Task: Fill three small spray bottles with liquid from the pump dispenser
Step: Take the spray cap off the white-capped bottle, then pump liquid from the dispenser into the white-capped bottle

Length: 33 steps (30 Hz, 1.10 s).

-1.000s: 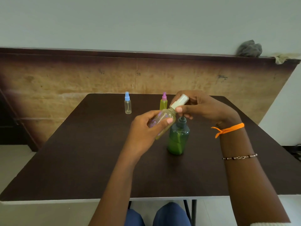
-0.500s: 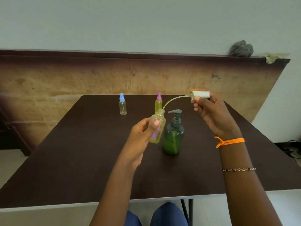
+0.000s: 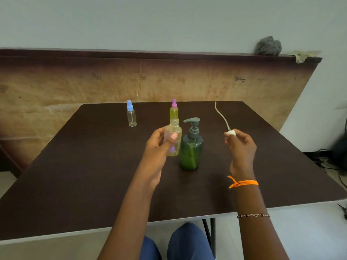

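Note:
My left hand grips a clear yellowish spray bottle upright, its threaded neck uncapped. Just right of it on the dark table stands the green pump dispenser, spout pointing left toward the bottle's neck. My right hand holds the bottle's white spray cap, off to the right of the dispenser; its thin dip tube sticks up and away. Farther back stand a yellow spray bottle with a pink cap and a clear one with a blue cap.
The table's far edge meets a brown wooden panel. A grey cloth lies on the panel's top ledge at the right. Cables trail on the floor to the right of the table. My knees show under the near edge.
My right hand unscrewed the white cap, drew its tube out of the bottle and carried it right and down. My left hand brought the open bottle upright beside the dispenser.

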### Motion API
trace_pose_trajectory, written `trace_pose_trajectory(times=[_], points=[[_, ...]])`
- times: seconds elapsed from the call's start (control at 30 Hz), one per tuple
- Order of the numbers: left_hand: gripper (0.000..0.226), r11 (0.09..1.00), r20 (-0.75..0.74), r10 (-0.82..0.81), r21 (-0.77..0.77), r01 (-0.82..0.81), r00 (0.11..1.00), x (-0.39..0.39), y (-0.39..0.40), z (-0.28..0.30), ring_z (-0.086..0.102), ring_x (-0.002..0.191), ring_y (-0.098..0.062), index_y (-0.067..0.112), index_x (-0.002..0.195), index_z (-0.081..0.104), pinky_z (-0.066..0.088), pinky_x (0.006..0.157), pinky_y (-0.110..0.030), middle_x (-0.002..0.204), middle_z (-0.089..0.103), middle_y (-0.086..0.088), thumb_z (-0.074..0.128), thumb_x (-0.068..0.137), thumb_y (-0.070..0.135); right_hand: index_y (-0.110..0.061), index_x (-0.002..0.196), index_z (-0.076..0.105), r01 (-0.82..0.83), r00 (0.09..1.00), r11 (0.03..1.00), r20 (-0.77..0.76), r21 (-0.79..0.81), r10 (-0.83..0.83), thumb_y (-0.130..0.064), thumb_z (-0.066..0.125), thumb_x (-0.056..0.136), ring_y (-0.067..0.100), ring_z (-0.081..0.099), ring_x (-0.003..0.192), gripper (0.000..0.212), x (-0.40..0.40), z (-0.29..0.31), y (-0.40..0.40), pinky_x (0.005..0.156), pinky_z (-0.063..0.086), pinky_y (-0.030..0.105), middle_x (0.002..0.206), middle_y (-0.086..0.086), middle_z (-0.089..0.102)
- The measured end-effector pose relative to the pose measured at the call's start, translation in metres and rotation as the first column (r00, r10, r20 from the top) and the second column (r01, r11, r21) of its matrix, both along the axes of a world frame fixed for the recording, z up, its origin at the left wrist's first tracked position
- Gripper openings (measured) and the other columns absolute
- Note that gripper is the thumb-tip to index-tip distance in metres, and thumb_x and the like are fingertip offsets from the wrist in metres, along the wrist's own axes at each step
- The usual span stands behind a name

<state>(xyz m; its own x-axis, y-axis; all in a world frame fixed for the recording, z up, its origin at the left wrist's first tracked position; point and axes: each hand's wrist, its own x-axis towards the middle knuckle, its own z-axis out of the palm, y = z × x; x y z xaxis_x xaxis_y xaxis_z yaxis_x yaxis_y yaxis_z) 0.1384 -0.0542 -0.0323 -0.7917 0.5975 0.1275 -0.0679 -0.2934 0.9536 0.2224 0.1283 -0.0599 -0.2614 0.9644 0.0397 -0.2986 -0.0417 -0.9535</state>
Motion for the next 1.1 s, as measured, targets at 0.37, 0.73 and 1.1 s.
trace_pose_trajectory(times=[0.37, 0.73, 1.1], points=[[0.025, 0.997, 0.027, 0.074, -0.009, -0.074, 0.997, 0.000, 0.005, -0.014, 0.061, 0.083, 0.000, 0.015, 0.115, 0.056, 0.050, 0.066, -0.011, 0.099, 0.065, 0.004, 0.058, 0.089, 0.012, -0.009, 0.086, 0.061, -0.178, 0.726, 0.906, 0.672, 0.385, -0.143, -0.013, 0.071, 0.077, 0.024, 0.058, 0.086, 0.014, -0.002, -0.065, -0.025, 0.069, 0.035, 0.027, 0.093, 0.008, 0.063], [0.025, 0.999, 0.042, 0.050, -0.006, -0.050, 0.998, 0.000, 0.007, -0.018, 0.061, 0.087, -0.002, 0.017, 0.112, 0.057, 0.051, 0.069, -0.013, 0.103, 0.066, 0.002, 0.059, 0.088, 0.011, -0.009, 0.088, 0.062, -0.171, 0.729, 0.884, 0.660, 0.435, -0.184, -0.028, 0.067, 0.087, 0.018, 0.055, 0.081, 0.019, 0.002, -0.058, -0.028, 0.069, 0.038, 0.028, 0.090, 0.006, 0.062], [0.021, 0.999, 0.049, 0.043, -0.001, -0.043, 0.998, 0.002, 0.008, -0.019, 0.062, 0.083, -0.001, 0.021, 0.106, 0.058, 0.051, 0.068, -0.015, 0.099, 0.067, 0.004, 0.060, 0.087, 0.013, -0.007, 0.096, 0.066, -0.200, 0.757, 0.927, 0.651, 0.318, -0.060, -0.019, 0.053, 0.097, 0.018, 0.055, 0.085, 0.019, 0.010, -0.045, -0.015, 0.073, 0.040, 0.028, 0.095, 0.009, 0.064]])
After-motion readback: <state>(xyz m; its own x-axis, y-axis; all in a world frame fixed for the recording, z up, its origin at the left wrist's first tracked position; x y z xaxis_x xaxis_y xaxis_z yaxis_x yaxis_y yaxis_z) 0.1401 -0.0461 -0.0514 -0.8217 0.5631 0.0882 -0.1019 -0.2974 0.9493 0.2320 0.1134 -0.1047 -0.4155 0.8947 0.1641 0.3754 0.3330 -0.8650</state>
